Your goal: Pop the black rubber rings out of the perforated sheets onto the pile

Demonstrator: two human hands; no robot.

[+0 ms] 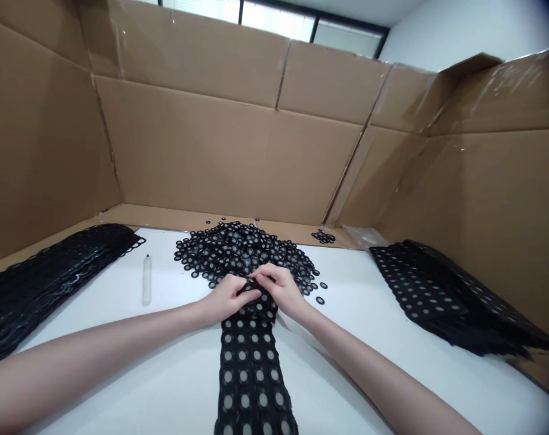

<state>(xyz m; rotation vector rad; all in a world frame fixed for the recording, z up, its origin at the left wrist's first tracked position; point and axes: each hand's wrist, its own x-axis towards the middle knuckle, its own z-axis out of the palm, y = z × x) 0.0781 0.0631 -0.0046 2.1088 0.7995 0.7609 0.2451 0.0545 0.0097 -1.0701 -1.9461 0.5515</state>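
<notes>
A black rubbery strip with rows of pale round spots (251, 368) runs from the near edge of the view up to both hands. My left hand (229, 300) is closed on the strip's far end, thumb lying across it. Beside it my right hand (281, 290) pinches the same end, its fingertips close to the left ones. That end is raised and folded toward me. Directly behind the hands spreads a heap of small black rings with pale centres (242, 244). Whether a single ring sits between the fingertips is hidden.
On the left lies a stack of black perforated strips (61, 278), near a clear tube-shaped cutter or pen (147, 281). Spotted black strips (437, 290) are piled at right. A small ring cluster (323, 236) sits at the back. Cardboard walls (229, 151) enclose the white table (179, 374).
</notes>
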